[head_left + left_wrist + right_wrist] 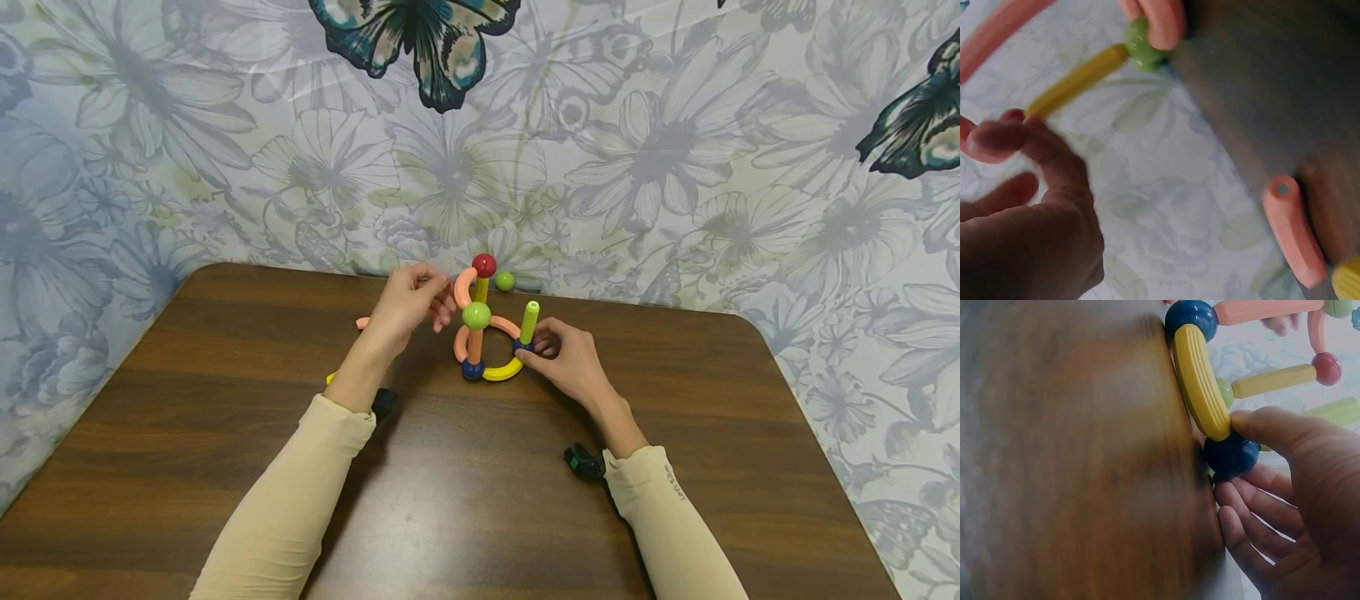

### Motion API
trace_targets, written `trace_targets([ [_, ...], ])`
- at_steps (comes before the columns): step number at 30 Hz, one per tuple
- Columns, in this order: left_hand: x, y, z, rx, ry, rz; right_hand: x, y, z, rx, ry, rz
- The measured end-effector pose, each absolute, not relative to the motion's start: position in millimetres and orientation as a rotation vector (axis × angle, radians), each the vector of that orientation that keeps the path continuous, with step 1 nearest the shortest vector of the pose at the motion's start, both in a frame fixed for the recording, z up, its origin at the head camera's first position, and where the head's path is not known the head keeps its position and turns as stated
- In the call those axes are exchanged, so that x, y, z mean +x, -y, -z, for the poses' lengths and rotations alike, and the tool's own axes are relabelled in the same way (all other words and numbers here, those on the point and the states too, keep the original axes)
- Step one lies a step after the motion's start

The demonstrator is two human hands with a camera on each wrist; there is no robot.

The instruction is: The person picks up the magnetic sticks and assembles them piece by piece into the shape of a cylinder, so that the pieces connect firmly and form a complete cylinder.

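**Right hand (568,358) pinches a blue ball on the toy (475,343)**

The toy stands near the back of the brown table (675,400), between the two hands. Its ring has three curves: one yellow curve (502,373) and two pink ones (504,325). Three sticks stand up: one pink stick (476,350), one yellow stick (1272,381) and one light green stick (529,323).

Two blue balls show, the left one (473,369) and the right one (1232,456). The right hand's thumb and fingers close around the right one. One red ball (484,265) sits on the yellow stick. A third pink curve (463,288) joins it to a green ball (476,316) on the pink stick. Another green ball (505,281) shows farther back.

The left hand (405,304) is partly open beside the high pink curve. Its fingers bend loosely and hold nothing. Two loose bits lie by the left arm: one pink piece (1294,234) and one yellow piece (1349,281).

The back edge is near the toy, by the flowery wall (450,167). There is much more room in front and to the right. The right sleeve (675,517) has tiny writing, maybe "Letsslim".
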State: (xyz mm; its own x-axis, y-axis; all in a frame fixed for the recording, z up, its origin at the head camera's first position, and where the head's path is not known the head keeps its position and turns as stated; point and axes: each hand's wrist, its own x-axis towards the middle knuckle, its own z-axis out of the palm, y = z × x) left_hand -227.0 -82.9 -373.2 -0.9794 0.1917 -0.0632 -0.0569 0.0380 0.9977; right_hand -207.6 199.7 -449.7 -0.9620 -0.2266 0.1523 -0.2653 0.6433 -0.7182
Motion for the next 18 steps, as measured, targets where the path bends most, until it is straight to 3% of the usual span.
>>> trace_targets([
  [8,-227.3,86.5,393.3,0.373,-2.501,-1.063,-205.2,-198.6,448.2,0.431,2.811,-1.254],
  [18,-219.2,72.5,395.9,0.528,-2.530,-0.879,-205.1,-196.7,446.2,0.446,2.831,-1.242],
])
